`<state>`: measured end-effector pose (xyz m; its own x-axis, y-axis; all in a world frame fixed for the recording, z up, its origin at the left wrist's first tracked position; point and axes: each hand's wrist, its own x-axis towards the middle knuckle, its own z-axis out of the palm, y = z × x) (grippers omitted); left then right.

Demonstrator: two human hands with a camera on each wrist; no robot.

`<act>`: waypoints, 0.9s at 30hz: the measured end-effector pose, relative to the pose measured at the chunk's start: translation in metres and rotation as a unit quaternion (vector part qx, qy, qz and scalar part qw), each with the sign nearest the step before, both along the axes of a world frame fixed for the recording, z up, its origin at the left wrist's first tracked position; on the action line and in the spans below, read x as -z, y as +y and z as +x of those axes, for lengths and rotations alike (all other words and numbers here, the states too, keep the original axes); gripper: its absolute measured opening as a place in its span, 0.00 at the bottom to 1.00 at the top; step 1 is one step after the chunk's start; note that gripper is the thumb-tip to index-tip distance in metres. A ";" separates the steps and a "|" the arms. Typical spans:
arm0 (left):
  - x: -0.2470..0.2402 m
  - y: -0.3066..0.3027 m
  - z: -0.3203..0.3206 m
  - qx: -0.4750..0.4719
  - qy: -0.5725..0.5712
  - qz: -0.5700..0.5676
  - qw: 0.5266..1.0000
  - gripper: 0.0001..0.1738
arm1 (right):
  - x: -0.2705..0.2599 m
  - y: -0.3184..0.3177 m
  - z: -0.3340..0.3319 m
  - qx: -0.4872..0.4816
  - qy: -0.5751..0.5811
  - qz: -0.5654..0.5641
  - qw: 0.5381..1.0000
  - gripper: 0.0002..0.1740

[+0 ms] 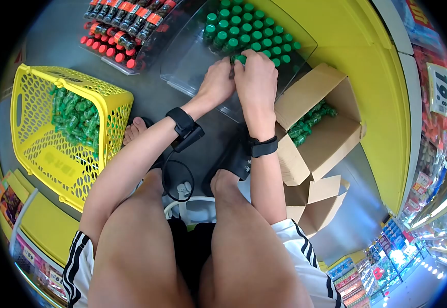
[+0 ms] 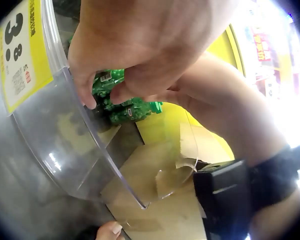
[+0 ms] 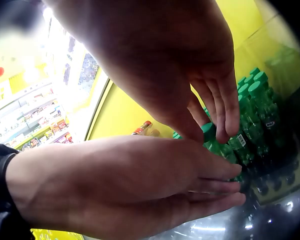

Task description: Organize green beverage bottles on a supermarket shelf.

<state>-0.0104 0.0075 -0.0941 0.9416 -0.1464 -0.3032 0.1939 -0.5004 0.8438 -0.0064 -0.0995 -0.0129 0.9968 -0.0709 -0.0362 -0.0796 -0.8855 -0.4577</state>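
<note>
Rows of small green-capped bottles (image 1: 244, 28) stand upright in a clear plastic bin (image 1: 180, 74). Both hands are together at the near end of these rows. My right hand (image 1: 257, 77) pinches a green bottle (image 3: 208, 128) near its cap between thumb and fingers. Beside it, my left hand (image 1: 217, 84) reaches down at the bottles, its fingers fairly straight in the right wrist view, the fingertips right at the bottles' sides. In the left wrist view, green bottles (image 2: 132, 111) show below the hands, partly hidden by fingers.
A yellow basket (image 1: 115, 102) with loose green bottles stands at left. An open cardboard box (image 1: 331, 149) holding more is at right, a smaller cardboard box (image 1: 326, 205) below it. Red-capped dark bottles (image 1: 113, 43) fill a neighbouring bin. A yellow shelf panel (image 1: 387, 102) borders the right.
</note>
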 end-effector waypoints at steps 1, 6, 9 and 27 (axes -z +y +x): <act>0.006 0.000 -0.001 -0.009 -0.018 -0.030 0.999 0.22 | 0.002 0.000 0.001 0.000 0.001 0.001 1.000 0.15; 0.000 0.002 0.006 0.000 0.023 -0.019 1.000 0.25 | 0.005 0.002 0.006 0.017 -0.013 0.007 1.000 0.15; 0.003 0.002 0.007 0.001 0.035 -0.027 0.999 0.27 | 0.003 0.002 0.008 0.018 -0.011 0.005 1.000 0.16; 0.002 0.001 0.005 -0.002 0.113 -0.156 0.981 0.42 | 0.014 -0.001 0.010 0.038 -0.063 0.018 0.997 0.16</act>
